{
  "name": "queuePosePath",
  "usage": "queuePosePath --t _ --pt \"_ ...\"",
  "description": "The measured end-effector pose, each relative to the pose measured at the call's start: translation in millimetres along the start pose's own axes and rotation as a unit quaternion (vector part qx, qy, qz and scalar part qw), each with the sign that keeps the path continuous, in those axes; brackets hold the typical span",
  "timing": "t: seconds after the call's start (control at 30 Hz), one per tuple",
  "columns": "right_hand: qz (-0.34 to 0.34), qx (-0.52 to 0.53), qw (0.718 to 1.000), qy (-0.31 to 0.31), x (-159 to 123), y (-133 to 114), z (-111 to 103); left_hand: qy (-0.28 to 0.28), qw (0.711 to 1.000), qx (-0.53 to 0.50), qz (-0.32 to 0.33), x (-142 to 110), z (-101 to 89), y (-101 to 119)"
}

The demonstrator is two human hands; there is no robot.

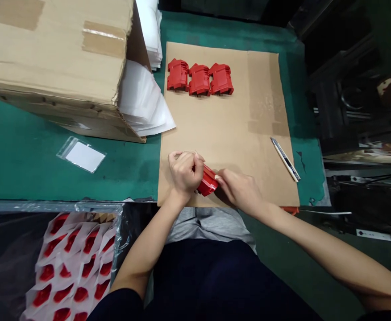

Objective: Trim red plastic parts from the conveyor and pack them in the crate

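Observation:
My left hand (186, 173) is closed around a red plastic part (208, 182), tilted above the front of the cardboard sheet (235, 133). Thumb and fingers of my right hand (240, 187) pinch together at the right edge of that same part. Whether a small tool sits in those fingers cannot be made out. My left fingers hide the part's far end. Three similar red plastic parts (199, 80) lie in a row toward the back of the sheet.
A utility knife (285, 159) lies at the sheet's right side. On the green table (128, 171), a cardboard box (58, 58) spills white foam sleeves (145, 102); a plastic pouch with a white card (83, 155) lies nearby. Below left, a lined bin holds several wrapped red parts (63, 294).

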State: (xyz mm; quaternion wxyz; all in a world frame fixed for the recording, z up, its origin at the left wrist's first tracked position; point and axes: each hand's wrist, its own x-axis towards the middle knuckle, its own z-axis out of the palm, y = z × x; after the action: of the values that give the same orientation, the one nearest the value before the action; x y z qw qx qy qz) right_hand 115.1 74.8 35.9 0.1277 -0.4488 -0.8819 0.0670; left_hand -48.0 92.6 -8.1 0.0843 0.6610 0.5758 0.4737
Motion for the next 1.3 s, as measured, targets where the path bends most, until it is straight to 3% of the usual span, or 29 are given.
queuePosePath --t 0.17,0.3,0.4,0.5,0.7,0.97,1.2,1.3 --pt "-0.019 0.005 1.0 -0.009 -2.1 0.6 1.0 -0.004 1.0 -0.001 -0.002 -0.5 0.2 -0.2" --pt "0.078 0.038 0.996 -0.015 -4.6 4.6 16.8 0.001 1.0 -0.007 -0.007 -0.9 0.8 -0.2" --pt "0.142 0.032 0.986 -0.084 -3.8 6.9 22.6 -0.003 1.0 -0.003 -0.009 -0.6 0.9 0.0" --pt "0.152 0.034 0.979 -0.135 -4.7 4.4 18.8 -0.001 1.0 0.004 -0.011 0.2 0.6 0.3" --pt "0.216 0.061 0.967 -0.12 -13.4 1.1 20.9 0.004 1.0 -0.001 0.002 2.6 -0.1 1.7" --pt "0.194 0.072 0.973 -0.099 -6.4 6.0 9.0 0.009 1.0 0.004 0.013 4.5 2.5 1.9" --pt "0.209 0.022 0.958 -0.195 13.4 6.3 9.1 0.024 1.0 0.014 0.003 4.2 4.1 4.9" --pt "0.204 0.038 0.958 -0.197 9.9 4.3 2.4 0.021 1.0 0.022 -0.005 3.8 3.1 6.4"
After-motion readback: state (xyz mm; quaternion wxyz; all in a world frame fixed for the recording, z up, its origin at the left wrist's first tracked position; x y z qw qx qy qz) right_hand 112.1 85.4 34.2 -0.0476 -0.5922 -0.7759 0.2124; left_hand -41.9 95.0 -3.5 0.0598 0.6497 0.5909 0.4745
